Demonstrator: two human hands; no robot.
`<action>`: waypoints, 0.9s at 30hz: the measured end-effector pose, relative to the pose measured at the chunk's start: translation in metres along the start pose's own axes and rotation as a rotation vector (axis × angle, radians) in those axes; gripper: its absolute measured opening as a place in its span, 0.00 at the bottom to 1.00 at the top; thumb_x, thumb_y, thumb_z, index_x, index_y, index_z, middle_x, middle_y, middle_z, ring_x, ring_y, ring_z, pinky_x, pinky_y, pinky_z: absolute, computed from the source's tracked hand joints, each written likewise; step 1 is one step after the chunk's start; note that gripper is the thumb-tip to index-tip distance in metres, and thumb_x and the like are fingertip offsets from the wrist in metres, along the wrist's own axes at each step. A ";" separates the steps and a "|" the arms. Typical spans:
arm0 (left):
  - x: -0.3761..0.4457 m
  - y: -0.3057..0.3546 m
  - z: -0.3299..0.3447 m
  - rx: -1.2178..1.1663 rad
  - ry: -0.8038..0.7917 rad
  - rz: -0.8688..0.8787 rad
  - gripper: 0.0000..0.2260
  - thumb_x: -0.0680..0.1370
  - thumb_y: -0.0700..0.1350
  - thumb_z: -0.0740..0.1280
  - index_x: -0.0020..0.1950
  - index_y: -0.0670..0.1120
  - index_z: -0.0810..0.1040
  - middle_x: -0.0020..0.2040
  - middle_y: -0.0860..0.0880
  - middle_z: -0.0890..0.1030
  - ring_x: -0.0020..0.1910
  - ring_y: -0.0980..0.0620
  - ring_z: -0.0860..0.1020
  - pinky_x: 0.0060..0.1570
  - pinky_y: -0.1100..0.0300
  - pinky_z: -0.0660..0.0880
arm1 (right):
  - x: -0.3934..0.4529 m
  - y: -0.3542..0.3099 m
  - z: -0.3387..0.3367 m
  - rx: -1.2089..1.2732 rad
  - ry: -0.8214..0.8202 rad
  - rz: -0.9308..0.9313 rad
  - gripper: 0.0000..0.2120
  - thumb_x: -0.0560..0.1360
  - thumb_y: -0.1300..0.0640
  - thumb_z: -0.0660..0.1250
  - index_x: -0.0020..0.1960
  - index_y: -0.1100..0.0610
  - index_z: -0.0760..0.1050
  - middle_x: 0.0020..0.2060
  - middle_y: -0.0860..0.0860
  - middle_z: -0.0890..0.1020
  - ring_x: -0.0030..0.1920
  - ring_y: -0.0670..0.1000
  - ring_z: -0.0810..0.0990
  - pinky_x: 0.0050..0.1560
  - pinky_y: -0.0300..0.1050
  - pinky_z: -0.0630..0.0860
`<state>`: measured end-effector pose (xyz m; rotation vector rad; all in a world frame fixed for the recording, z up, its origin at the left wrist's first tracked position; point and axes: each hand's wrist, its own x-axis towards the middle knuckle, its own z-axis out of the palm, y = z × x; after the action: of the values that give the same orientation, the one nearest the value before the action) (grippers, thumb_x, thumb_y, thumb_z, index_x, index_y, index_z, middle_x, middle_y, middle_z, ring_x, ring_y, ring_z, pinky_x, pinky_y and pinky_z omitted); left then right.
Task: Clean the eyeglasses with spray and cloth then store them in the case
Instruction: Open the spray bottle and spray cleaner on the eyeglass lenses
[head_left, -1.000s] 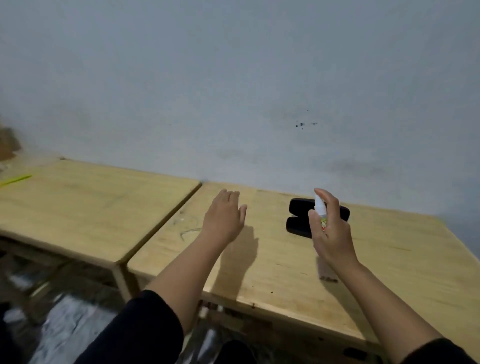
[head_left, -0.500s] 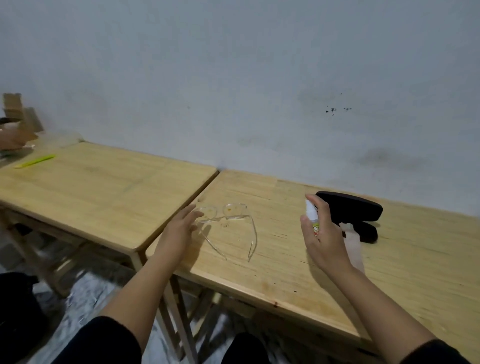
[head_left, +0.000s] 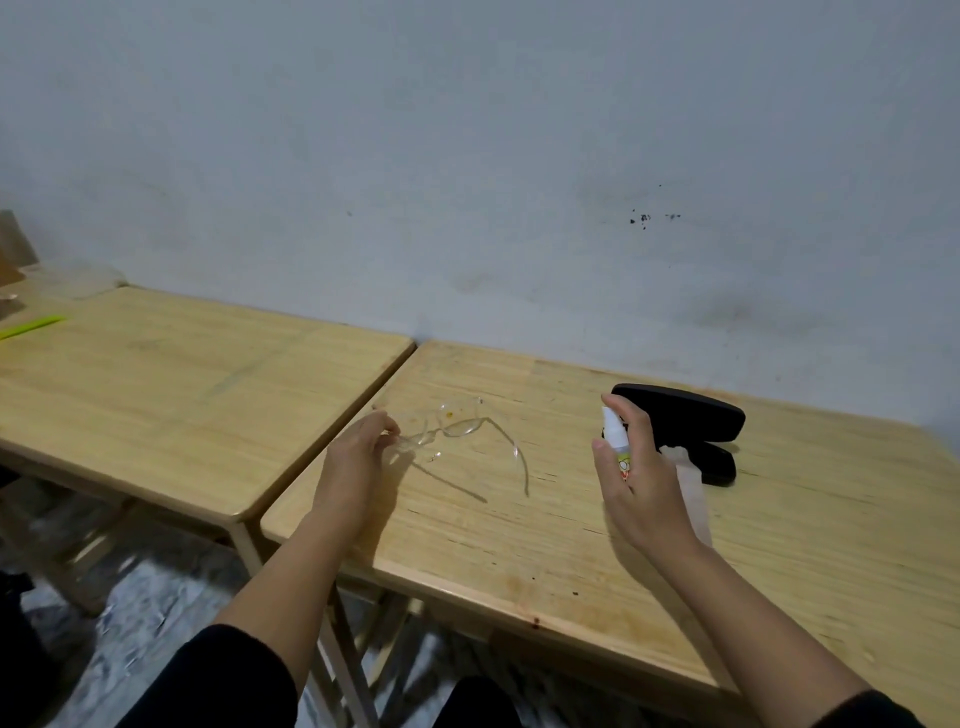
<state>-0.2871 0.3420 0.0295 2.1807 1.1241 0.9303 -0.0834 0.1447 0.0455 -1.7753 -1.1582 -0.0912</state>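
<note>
Change: Since half a second ago the left hand (head_left: 358, 462) has been brought forward onto the eyeglasses (head_left: 457, 431), which earlier lay untouched just past its fingertips; the right hand (head_left: 636, 478) has been kept raised with the spray bottle (head_left: 618, 441).

Left hand: Its fingers and thumb are curled round the near-left corner of the clear frame, where the lens meets the temple arm. The exact pinch is partly hidden by the knuckles.

Eyeglasses: A transparent frame is seen lying on the right-hand table (head_left: 571, 545), temple arms unfolded toward the person. It sits just ahead of the left hand and well to the left of the right hand.

Right hand: The small white spray bottle is gripped upright, with the forefinger laid over its top and the thumb along its side. It is held above the table surface, its nozzle pointing left toward the glasses.

Case: A black glasses case (head_left: 685, 426) is seen lying open just beyond and to the right of the right hand.

Cloth: A pale cloth (head_left: 688, 483) is spread on the wood directly behind the right hand, touching the case; it is partly hidden by the hand.

Second table: Another wooden table (head_left: 182, 395) is set close beside the left hand's outer side, with a green stick-like item (head_left: 31, 327) at its far left.
</note>
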 end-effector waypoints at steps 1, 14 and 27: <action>0.001 0.003 0.001 -0.024 0.012 -0.032 0.12 0.78 0.37 0.60 0.42 0.53 0.75 0.42 0.56 0.76 0.42 0.60 0.74 0.38 0.68 0.67 | 0.000 0.000 -0.001 0.001 0.003 -0.003 0.18 0.79 0.58 0.59 0.68 0.49 0.63 0.23 0.51 0.68 0.23 0.47 0.66 0.25 0.36 0.62; 0.004 0.057 0.043 -0.277 0.118 0.000 0.07 0.76 0.37 0.65 0.44 0.48 0.80 0.40 0.53 0.82 0.42 0.60 0.80 0.44 0.69 0.72 | -0.029 0.005 -0.005 -0.047 -0.121 0.021 0.17 0.80 0.47 0.50 0.68 0.41 0.61 0.24 0.52 0.70 0.23 0.45 0.67 0.30 0.40 0.63; -0.004 0.111 0.067 -0.380 0.010 0.091 0.09 0.76 0.37 0.66 0.42 0.50 0.79 0.38 0.58 0.81 0.39 0.71 0.77 0.40 0.78 0.70 | -0.011 0.004 -0.034 -0.184 -0.097 0.183 0.16 0.81 0.50 0.49 0.68 0.45 0.63 0.33 0.46 0.70 0.39 0.50 0.73 0.45 0.50 0.73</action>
<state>-0.1828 0.2720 0.0628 1.9279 0.7802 1.0952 -0.0721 0.1117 0.0546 -2.0607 -1.0783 -0.0025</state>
